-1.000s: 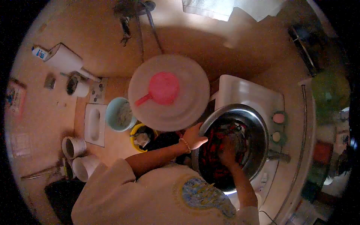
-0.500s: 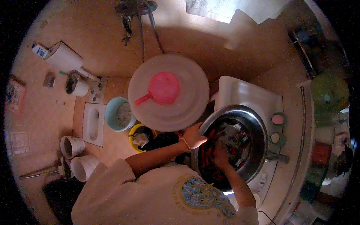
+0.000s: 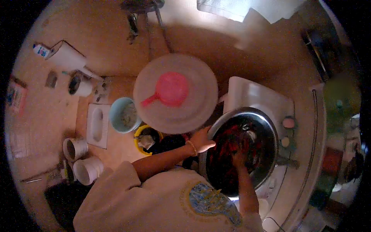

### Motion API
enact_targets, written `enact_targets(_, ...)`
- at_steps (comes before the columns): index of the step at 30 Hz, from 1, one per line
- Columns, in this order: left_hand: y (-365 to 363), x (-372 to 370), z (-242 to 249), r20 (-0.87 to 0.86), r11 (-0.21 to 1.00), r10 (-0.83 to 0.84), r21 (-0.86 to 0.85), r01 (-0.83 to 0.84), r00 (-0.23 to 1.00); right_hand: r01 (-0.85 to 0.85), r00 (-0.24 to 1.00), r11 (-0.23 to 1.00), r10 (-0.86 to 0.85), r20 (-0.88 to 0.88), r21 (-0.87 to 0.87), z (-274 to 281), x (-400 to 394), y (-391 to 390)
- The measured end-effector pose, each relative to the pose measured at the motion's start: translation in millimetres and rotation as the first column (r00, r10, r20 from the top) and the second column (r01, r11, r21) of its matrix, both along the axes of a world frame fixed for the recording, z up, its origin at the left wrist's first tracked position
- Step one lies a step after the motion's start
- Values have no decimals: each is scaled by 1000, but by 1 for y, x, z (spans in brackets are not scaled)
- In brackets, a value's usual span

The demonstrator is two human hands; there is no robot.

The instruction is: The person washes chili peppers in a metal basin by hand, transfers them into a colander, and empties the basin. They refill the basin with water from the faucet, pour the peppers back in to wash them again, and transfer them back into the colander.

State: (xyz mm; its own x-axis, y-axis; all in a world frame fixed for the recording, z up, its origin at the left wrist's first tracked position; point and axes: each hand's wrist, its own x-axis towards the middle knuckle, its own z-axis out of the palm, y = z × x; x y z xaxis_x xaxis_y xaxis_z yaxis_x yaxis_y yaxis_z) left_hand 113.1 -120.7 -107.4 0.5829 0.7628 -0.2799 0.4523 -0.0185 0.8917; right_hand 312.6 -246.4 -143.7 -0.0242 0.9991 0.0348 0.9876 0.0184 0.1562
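Note:
A large shiny metal basin (image 3: 271,154) stands over the white sink (image 3: 241,92). Dark and red pieces (image 3: 232,141) lie in it, apparently in liquid; in this dim light I cannot make out what they are. My left hand (image 3: 201,141), with a beaded bracelet at the wrist, grips the basin's left rim, thumb over the edge. My right hand (image 3: 239,156) reaches down inside the basin among the red pieces. Its fingers are blurred and partly hidden, so their closing cannot be told.
A big round lidded tub (image 3: 201,112) carries a pink dipper (image 3: 172,89). To its left stand a pale blue bucket (image 3: 116,114) and a yellow-rimmed bucket (image 3: 139,133). A faucet (image 3: 288,162) is right of the basin. A squat toilet (image 3: 97,125) lies farther left.
My right hand has moved a little rightward inside the basin, and the red pieces have shifted about. My left hand keeps its hold on the rim. The view has tilted slightly.

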Motion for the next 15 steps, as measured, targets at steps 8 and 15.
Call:
enact_targets(8, 8, -4, 13, -90, 983, -101, -160, 86, 991, 629, 729, 752, -659, -187, -198, -48, -5, -37)
enact_targets(15, 0, -4, 18, 8, 998, 33, 62, -33, 999, 367, 788, 891, -450, -420, -268, 24, -98, -31)
